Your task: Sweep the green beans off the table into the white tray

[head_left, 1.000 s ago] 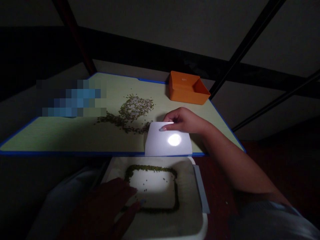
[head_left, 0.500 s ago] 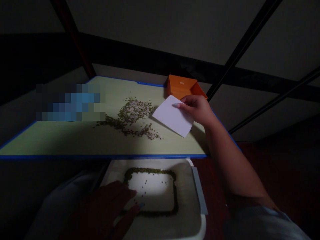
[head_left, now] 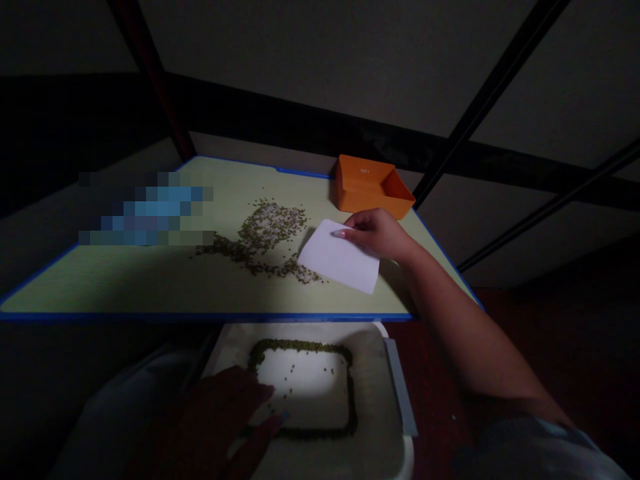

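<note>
My right hand (head_left: 381, 235) pinches a white card (head_left: 339, 257) and rests its lower edge on the pale green table top (head_left: 125, 280), just right of a scatter of small green beans (head_left: 265, 237). My left hand (head_left: 220, 420) lies in shadow below the table edge, its fingers curled over the near left rim of a white tray (head_left: 380, 380). Green beans line the inner edges of the tray's floor, with a few loose ones in its middle.
An orange open box (head_left: 373, 187) stands at the table's far right corner. A blue rim (head_left: 200, 317) edges the table. A blurred blue patch lies at the left. Dark diagonal bars cross the wall behind. The room is dim.
My right hand lifted the card from the table's near edge over the tray and carried it back beside the beans, where it has come down. My left hand stayed on the tray.
</note>
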A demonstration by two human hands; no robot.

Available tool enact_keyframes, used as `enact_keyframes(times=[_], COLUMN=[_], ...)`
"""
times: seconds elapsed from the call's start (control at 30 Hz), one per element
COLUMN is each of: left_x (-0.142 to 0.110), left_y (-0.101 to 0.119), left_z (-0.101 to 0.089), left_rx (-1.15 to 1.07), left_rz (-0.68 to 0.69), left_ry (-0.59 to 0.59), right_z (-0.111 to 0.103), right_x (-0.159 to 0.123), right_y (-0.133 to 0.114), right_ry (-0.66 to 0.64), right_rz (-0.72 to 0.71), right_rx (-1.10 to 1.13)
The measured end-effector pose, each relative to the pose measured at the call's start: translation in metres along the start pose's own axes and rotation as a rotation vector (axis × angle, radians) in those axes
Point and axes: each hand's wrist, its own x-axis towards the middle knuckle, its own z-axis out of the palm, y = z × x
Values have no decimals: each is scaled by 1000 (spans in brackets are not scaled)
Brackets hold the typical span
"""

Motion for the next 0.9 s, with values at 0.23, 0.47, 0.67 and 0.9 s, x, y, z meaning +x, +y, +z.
enact_keyframes(times=[0.23,0.47,0.67,0.9], left_x=[-5,-6,-12,-6], left_y=[1,2,0,-1], left_z=[3,1,3,5], left_rx=[9,6,57,49], left_rz=[-19,-19,-15,5], left_ry=[12,11,0,31], right_z=[0,0,-9,1], right_x=[-5,-2,-4,-3], right_y=[0,2,2,1], right_ry=[-50,-60,33,-154], right_rz=[-60,-44,16,-64], right_rx=[158,80,95,96])
